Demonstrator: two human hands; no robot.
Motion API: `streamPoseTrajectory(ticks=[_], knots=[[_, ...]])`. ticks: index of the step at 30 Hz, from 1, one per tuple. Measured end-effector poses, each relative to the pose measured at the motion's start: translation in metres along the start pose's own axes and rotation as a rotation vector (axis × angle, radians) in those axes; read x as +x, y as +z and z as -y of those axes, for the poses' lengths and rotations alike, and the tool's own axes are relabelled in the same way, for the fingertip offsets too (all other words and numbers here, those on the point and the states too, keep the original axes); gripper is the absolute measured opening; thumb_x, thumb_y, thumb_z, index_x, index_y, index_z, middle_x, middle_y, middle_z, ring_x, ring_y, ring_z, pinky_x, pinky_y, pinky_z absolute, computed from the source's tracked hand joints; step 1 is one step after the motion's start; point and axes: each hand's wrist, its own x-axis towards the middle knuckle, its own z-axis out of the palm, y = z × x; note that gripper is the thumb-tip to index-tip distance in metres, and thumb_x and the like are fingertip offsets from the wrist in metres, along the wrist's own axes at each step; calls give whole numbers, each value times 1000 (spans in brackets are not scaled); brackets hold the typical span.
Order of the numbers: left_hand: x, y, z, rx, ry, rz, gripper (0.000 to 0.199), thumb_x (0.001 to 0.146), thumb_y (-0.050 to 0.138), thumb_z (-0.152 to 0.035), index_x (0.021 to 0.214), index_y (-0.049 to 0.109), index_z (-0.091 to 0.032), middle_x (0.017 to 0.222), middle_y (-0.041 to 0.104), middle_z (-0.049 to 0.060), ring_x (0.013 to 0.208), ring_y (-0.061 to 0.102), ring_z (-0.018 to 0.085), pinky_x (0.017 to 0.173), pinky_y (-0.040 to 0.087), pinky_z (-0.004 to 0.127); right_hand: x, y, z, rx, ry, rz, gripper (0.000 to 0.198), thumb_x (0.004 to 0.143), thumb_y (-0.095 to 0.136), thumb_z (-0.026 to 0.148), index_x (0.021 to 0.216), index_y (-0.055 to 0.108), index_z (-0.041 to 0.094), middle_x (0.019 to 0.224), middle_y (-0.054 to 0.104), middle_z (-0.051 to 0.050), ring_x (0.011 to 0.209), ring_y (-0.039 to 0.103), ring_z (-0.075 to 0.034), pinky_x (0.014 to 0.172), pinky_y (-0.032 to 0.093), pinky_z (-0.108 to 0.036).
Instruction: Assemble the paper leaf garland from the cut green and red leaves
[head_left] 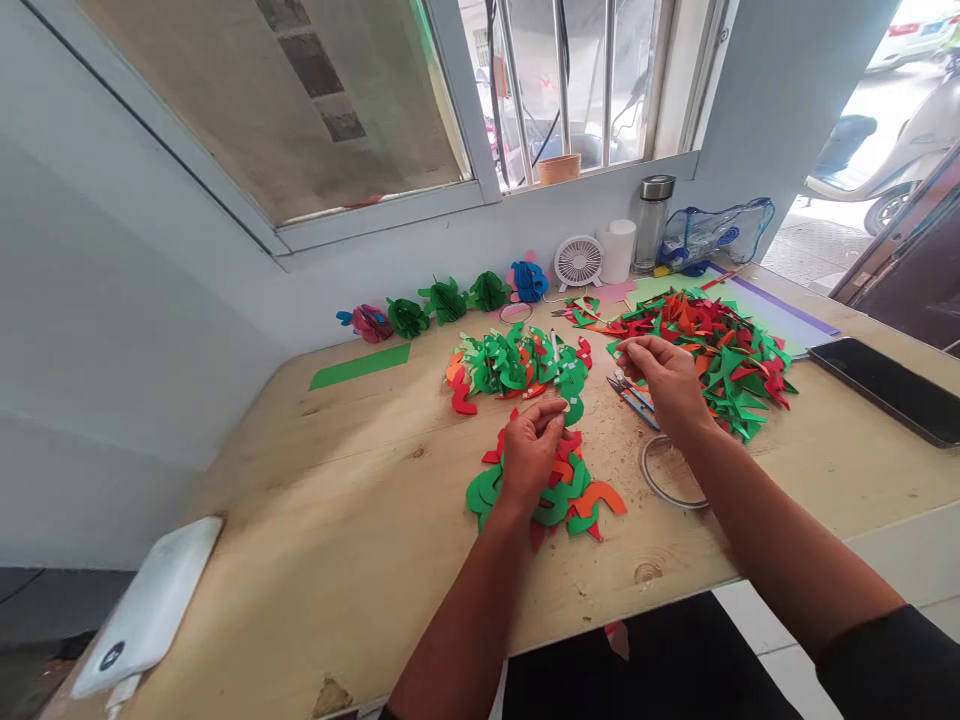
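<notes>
Daylight enters via window [585, 85] and doorway [862, 170], both glaring. Bench [360, 500] moderately bright, soft shadows at left. Wide-angle stretch toward frame edges; slight softness overall.

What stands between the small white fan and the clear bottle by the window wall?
In the head view, a white cylindrical object stands between the fan and the bottle.

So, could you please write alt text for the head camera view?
A person's left hand is over cut paper shapes and the right hand near a heap of red and green scraps on a wooden table; layered paper figures and a small fan line the wall.
</notes>
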Motion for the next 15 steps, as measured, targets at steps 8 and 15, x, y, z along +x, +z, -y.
streamPoseTrajectory(ticks=[8, 15], knots=[[0, -1, 3, -105, -61, 16, 24, 70, 68, -28, 89, 69, -14, 72, 71, 4, 53, 65, 12, 54, 50, 21, -1, -24, 31, -19, -58, -12, 23, 78, 57, 40, 78, 63, 18, 71, 61, -4, 62, 53, -12, 57, 43, -25], [3, 0, 5, -187, -98, -4, 31, 65, 72, -35, 88, 68, -14, 79, 72, 6, 48, 63, 11, 46, 47, 21, -15, -66, 34, -414, -37, 230, 32, 75, 59, 49, 71, 64, 18, 64, 59, -2, 58, 49, -12, 52, 38, -25]])
